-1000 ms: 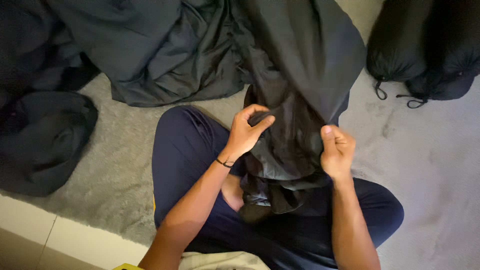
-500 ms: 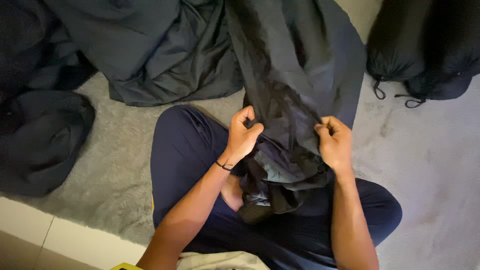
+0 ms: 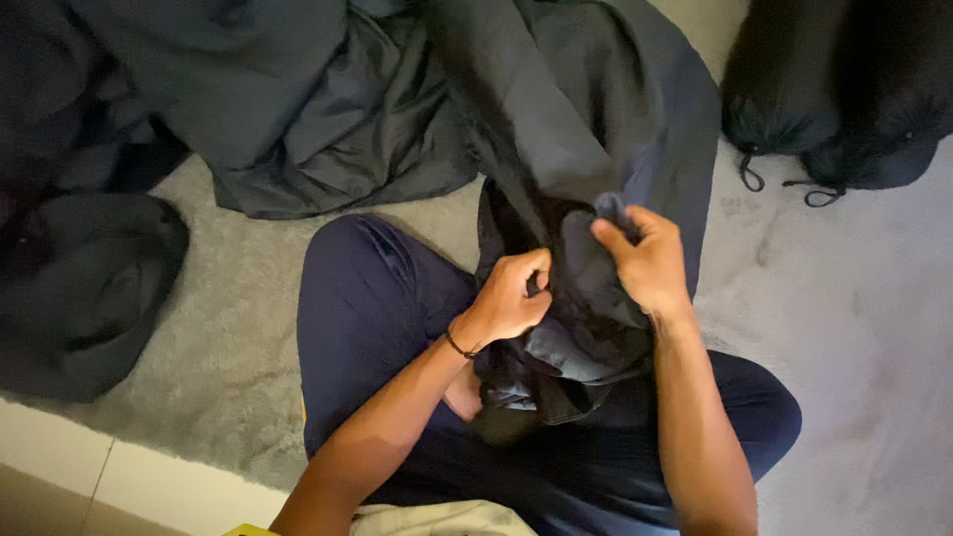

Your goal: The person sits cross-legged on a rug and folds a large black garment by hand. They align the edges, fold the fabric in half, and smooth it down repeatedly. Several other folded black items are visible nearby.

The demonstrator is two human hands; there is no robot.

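Head view: dark fabric (image 3: 586,149) is bunched in both closed grips, left hand (image 3: 511,298) just beside right hand (image 3: 650,263).

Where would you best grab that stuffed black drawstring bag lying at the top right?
Probably by its gathered neck, coming from the near side. The black drawstring bag lies on the grey carpet with its cinched mouth and loose cords facing the person; the rest is rounded and bulging, offering little to pinch.
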